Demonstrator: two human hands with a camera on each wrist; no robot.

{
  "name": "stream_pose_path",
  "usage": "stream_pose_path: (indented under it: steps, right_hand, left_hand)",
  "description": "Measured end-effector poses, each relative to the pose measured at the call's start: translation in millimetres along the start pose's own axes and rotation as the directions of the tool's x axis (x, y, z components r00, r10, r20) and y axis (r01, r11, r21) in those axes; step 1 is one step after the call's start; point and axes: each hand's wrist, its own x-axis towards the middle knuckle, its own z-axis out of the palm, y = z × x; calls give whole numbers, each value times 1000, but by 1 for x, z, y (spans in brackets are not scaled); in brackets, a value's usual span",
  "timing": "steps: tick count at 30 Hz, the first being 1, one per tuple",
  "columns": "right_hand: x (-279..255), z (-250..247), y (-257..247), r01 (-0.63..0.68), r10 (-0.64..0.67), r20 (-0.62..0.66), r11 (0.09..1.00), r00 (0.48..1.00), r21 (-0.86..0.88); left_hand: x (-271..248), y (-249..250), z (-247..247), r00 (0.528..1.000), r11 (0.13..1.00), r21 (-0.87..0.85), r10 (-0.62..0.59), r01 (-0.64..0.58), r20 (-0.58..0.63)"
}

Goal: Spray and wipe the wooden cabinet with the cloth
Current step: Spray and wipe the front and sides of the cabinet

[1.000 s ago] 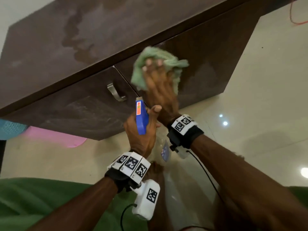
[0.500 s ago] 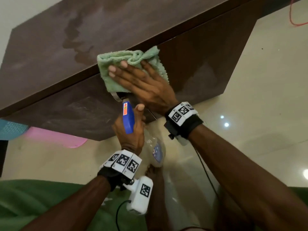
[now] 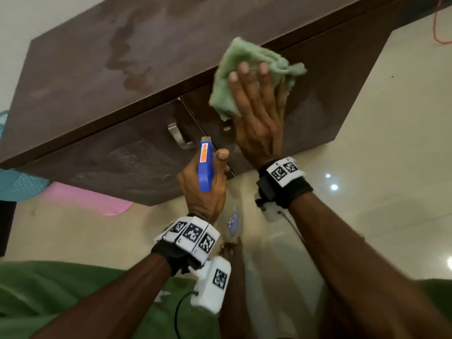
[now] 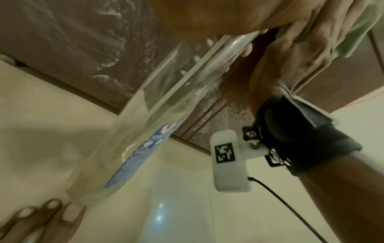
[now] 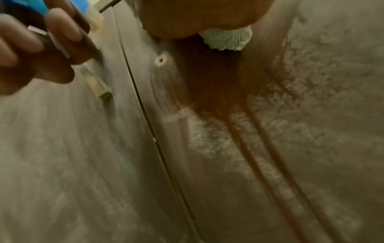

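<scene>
The dark wooden cabinet fills the upper part of the head view, its top stained with wet patches. My right hand lies flat with straight fingers on a crumpled green cloth, pressing it against the upper part of the right door. The cloth shows below my palm in the right wrist view, above spray streaks on the door. My left hand grips a clear spray bottle with a blue trigger head, held in front of the doors just left of my right wrist.
A metal handle sits on the left door beside the door gap. A small keyhole is on the right door. Pink and blue items lie on the glossy cream floor at left. My foot is below the bottle.
My right hand swept the cloth left across the cabinet's front edge, then back right and up onto the right door. The left hand with the bottle shifted slightly left and back.
</scene>
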Motion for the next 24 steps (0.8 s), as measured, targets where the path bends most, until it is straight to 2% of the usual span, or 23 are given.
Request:
stream_pose_path:
  steps: [2, 3, 4, 6, 7, 8, 9, 10, 11, 13, 14, 15, 18, 19, 20, 21, 22, 23, 24]
  right_hand:
    - [8, 2, -16, -261, 270, -93, 960, 958, 98]
    - [13, 4, -28, -319, 337, -115, 936, 935, 148]
    - [17, 5, -38, -299, 320, -113, 939, 941, 168]
    - [16, 5, -46, -99, 107, -71, 990, 992, 101]
    - [15, 4, -37, 5, -2, -46, 998, 999, 55]
    - [13, 5, -22, 44, -43, -34, 999, 998, 29]
    - [9, 5, -6, 7, -6, -49, 1000, 999, 30]
    - [6, 5, 6, -98, 104, -91, 993, 990, 62]
    - [1, 6, 14, -242, 260, -138, 961, 956, 132]
    - [-6, 8, 6, -489, 531, -168, 840, 831, 237]
    - [-10, 10, -4, -535, 582, -155, 803, 798, 263]
    - [-15, 12, -16, -527, 574, -133, 805, 808, 273]
    - [-31, 19, -24, -307, 326, -28, 912, 945, 272]
    - [-34, 23, -15, -245, 261, -28, 936, 965, 254]
    - [-42, 27, -3, -244, 261, -39, 938, 965, 248]
    - [-52, 32, 9, -292, 313, -59, 928, 948, 229]
    - [-62, 35, 16, -403, 423, -68, 893, 903, 198]
    - [-73, 38, 21, -560, 588, -89, 799, 804, 217]
    - [-80, 38, 21, -688, 725, -92, 681, 683, 251]
  left_hand:
    - [2, 6, -2, 998, 999, -10, 50, -50, 42]
    - [5, 7, -5, 996, 997, 23, 76, -77, 40]
    - [9, 9, -10, 994, 991, 80, 106, -109, 36]
    - [18, 8, -21, 983, 971, 162, 166, -177, 76]
    - [22, 9, -24, 975, 962, 173, 190, -209, 119]
    - [25, 10, -25, 965, 954, 187, 207, -236, 164]
    - [28, 13, -23, 954, 945, 195, 225, -263, 198]
    - [30, 17, -19, 945, 939, 193, 241, -285, 219]
    - [30, 20, -13, 941, 939, 181, 249, -292, 228]
    - [29, 21, -3, 945, 944, 166, 251, -287, 208]
    - [28, 18, 2, 952, 949, 156, 243, -273, 188]
    - [27, 14, 4, 962, 959, 140, 225, -247, 155]
    - [25, 4, 7, 992, 992, 56, 113, -116, 50]
    - [26, 4, 8, 994, 994, 46, 92, -94, 54]
    - [26, 3, 10, 993, 994, 52, 88, -93, 83]
    - [27, 3, 12, 986, 991, 67, 102, -112, 135]
    - [28, 2, 14, 973, 985, 89, 126, -145, 192]
    - [29, 2, 15, 959, 977, 114, 151, -183, 241]
    - [30, 1, 15, 946, 965, 141, 175, -219, 272]
